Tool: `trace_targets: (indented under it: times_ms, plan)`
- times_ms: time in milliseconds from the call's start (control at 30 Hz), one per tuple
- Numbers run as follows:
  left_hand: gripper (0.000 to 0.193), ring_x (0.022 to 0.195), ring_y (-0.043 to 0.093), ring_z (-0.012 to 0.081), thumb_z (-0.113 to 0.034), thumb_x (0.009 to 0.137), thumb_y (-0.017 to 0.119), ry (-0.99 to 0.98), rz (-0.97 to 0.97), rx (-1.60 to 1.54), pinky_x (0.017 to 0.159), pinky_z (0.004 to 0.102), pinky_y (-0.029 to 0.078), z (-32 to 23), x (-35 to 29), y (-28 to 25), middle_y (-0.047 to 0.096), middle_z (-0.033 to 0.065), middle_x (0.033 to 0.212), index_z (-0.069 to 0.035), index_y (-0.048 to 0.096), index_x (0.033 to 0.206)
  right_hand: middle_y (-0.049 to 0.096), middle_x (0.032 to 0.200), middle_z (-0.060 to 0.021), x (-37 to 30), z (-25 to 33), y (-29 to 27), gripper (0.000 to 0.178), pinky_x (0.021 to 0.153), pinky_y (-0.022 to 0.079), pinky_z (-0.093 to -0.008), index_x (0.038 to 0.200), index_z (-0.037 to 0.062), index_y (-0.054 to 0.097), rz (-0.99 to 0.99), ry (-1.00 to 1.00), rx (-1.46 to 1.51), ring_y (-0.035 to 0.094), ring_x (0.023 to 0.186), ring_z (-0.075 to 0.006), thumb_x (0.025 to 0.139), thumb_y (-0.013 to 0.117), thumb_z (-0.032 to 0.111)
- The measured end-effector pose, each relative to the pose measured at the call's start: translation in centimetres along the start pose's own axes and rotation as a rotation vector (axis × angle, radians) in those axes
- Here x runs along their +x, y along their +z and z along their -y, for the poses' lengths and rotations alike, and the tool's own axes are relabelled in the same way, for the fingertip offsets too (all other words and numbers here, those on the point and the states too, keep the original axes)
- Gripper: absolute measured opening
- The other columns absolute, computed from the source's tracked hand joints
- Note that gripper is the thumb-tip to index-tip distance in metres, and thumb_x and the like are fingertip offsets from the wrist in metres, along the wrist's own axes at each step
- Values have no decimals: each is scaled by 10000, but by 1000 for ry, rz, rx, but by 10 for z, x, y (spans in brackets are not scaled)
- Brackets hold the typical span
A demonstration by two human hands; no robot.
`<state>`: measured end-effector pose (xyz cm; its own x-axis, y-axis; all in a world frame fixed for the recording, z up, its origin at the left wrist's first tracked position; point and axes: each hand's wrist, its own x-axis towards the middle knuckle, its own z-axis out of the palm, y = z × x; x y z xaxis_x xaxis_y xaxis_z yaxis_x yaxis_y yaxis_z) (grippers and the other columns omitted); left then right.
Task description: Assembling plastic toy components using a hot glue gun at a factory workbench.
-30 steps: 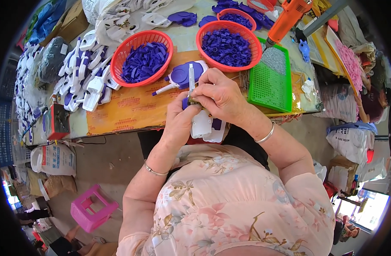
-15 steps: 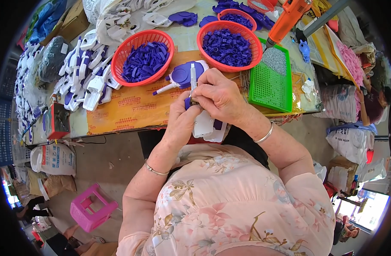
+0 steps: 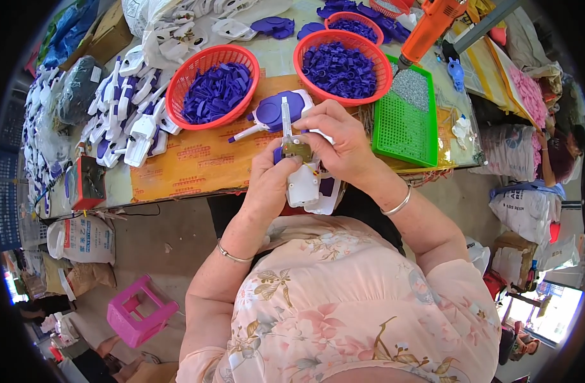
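My left hand [image 3: 271, 172] is closed around an opened white-and-purple plastic housing [image 3: 303, 187], held upright in front of me at the table's edge. A brass-coloured metal part [image 3: 297, 150] sits in its middle, beside my left thumb, and a pale ridged shaft [image 3: 286, 117] sticks up from its far end. Over the right side of the housing, my right hand [image 3: 343, 143] has its fingers bent and drawn together near the metal part. A bit of white shows between those fingers, too small to name. Just beyond, a finished-looking white-and-purple housing [image 3: 274, 113] lies on the table.
Two red baskets [image 3: 170, 96] [image 3: 388, 76] of purple parts stand behind my hands. To the right are a green tray [image 3: 404, 137] of small metal pieces and a hanging orange power screwdriver [image 3: 431, 29]. White-and-purple housings [image 3: 129, 102] are heaped at left. A pink stool [image 3: 139, 313] stands on the floor.
My right fingers have moved off the shaft's base, slightly to the right and away. The brass-coloured metal part, mostly covered before, now shows. My left hand keeps hold of the housing.
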<state>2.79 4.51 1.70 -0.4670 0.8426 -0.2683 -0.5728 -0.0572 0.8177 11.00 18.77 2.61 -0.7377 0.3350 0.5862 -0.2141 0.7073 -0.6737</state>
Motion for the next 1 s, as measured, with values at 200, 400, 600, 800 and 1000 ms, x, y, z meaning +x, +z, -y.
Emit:
trace_targets:
  times_ms: [200,400,600,800,1000]
  plan:
    - [309,770,613,105,-41,833,528,33,-4,-14,657,261,519,5,3,-2,619,60,933,20,542,1136,555,850,-73,-4,8,-4,179,683,471,-314,897,38,667,119,-61,-85,558,805,-229,731,719,-5]
    - [325,801,591,86,-36,828,531,64,7,21,689,241,495,6,3,0,614,44,938,18,550,1148,553,841,-71,2,12,-2,165,669,467,-314,862,50,669,127,-98,-163,554,797,-225,715,735,17]
    - [392,941,633,182,25,819,490,-23,65,-163,841,330,523,4,4,-7,626,107,1057,40,520,1210,557,849,-83,-5,12,-5,178,683,479,-326,899,43,657,-35,-19,-85,570,812,-235,730,709,24]
    - [447,1070,614,281,24,829,466,12,83,-293,965,420,486,1,7,-14,595,193,1192,104,461,1269,563,842,-72,-47,19,-23,324,555,427,-239,1073,-36,554,-97,473,36,526,693,-92,804,704,65]
    - [429,1116,591,298,50,854,445,56,46,-245,988,426,475,1,9,-18,577,212,1221,115,451,1278,609,683,-86,-70,45,-29,400,505,448,-254,1131,-58,499,44,682,54,557,545,-104,836,701,122]
